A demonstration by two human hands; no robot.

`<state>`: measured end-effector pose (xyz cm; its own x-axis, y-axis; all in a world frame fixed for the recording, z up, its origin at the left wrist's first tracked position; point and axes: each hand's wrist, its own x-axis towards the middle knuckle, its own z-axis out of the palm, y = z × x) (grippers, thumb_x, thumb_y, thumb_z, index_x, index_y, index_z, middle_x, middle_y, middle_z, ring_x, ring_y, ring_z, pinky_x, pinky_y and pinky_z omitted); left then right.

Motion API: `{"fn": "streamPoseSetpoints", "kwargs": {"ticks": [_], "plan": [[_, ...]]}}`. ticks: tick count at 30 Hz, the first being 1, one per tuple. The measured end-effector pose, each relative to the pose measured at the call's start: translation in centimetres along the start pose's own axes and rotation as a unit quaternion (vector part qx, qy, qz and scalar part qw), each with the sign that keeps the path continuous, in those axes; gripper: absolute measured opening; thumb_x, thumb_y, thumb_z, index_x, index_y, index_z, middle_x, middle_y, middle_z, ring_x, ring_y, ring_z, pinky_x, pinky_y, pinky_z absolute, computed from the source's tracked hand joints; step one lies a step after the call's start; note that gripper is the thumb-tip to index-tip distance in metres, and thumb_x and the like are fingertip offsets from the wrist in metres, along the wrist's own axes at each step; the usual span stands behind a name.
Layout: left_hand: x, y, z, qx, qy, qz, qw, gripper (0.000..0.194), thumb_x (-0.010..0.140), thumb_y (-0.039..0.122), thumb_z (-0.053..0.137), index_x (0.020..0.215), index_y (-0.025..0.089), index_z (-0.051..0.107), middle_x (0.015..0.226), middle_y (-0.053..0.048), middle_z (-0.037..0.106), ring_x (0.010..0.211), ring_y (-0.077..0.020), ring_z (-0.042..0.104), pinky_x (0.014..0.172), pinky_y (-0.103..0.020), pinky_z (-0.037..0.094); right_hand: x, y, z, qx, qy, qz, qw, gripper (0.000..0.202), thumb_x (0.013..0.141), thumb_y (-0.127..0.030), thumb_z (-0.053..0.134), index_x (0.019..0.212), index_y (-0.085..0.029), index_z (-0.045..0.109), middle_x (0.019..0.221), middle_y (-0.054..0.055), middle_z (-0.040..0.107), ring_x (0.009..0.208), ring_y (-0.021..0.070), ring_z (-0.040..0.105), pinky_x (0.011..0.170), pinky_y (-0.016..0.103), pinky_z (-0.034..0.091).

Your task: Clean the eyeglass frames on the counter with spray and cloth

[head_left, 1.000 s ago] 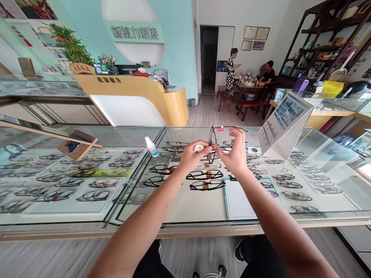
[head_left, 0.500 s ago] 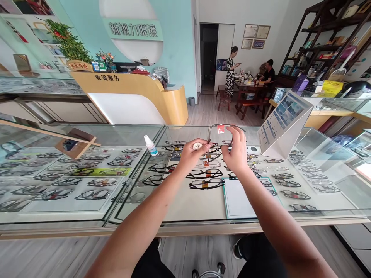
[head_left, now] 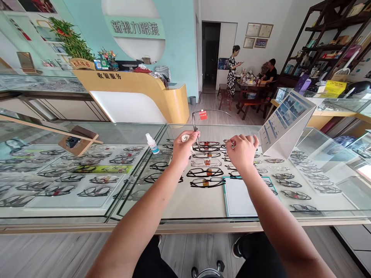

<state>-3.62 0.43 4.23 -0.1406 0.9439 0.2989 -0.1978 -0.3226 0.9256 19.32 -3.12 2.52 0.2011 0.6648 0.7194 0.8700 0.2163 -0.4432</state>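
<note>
My left hand (head_left: 183, 148) is closed on a pair of eyeglasses (head_left: 194, 122), held upright above the glass counter. A red tag (head_left: 203, 114) hangs on the temple arm that stretches to the right. A rolled white cloth (head_left: 185, 138) is tucked in the same hand. To the right, apart from the eyeglasses, is my right hand (head_left: 242, 151), its thumb and fingers pinched together; what lies between the fingertips, if anything, I cannot make out. A small white spray bottle (head_left: 152, 144) stands on the counter left of my left hand.
Under the glass lie rows of spectacle frames (head_left: 206, 172). A white sheet with a teal edge (head_left: 240, 197) is near my right forearm. A tented display card (head_left: 285, 123) stands at right, a wooden stand (head_left: 78, 139) at left. Two people are at a table behind.
My left hand has moved left and slightly up with the eyeglasses. My right hand has drawn away from them to the right, and its fingers have curled closed.
</note>
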Motion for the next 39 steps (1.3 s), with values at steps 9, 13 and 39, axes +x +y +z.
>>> {"fn": "streamPoseSetpoints", "kwargs": {"ticks": [9,13,39], "plan": [[-0.7,-0.4,0.2,0.057,-0.065,0.010,0.996,0.049,0.077,0.067,0.097,0.094,0.023,0.084,0.105,-0.007,0.086,0.098,-0.0213,0.074,0.088,-0.032,0.056,-0.1,-1.5,-0.5,0.117,-0.085,-0.077,0.987,0.029,0.105,-0.040,0.067,0.126,-0.025,0.079,0.132,0.015,0.080,0.123,0.0380,0.069,0.117,0.062,0.052],[-1.6,-0.5,1.0,0.051,-0.126,0.018,0.991,0.044,0.073,0.061,0.100,0.089,0.023,0.085,0.116,-0.006,0.083,0.100,-0.0206,0.073,0.092,-0.032,0.057,-0.9,-3.1,-0.5,0.205,-0.163,-0.128,0.957,0.037,0.106,-0.040,0.070,0.138,-0.023,0.071,0.138,0.016,0.079,0.124,0.0361,0.072,0.108,0.052,0.059],[-0.8,-0.6,0.3,0.003,-0.122,-0.241,0.963,0.053,0.060,0.012,0.078,0.113,0.021,0.075,0.089,0.000,0.079,0.076,-0.0195,0.073,0.065,-0.029,0.057,-0.5,-2.7,-0.6,0.185,-0.084,-0.020,0.979,0.018,0.100,-0.033,0.066,0.113,-0.026,0.075,0.120,0.010,0.086,0.110,0.0365,0.071,0.101,0.055,0.055]]}}
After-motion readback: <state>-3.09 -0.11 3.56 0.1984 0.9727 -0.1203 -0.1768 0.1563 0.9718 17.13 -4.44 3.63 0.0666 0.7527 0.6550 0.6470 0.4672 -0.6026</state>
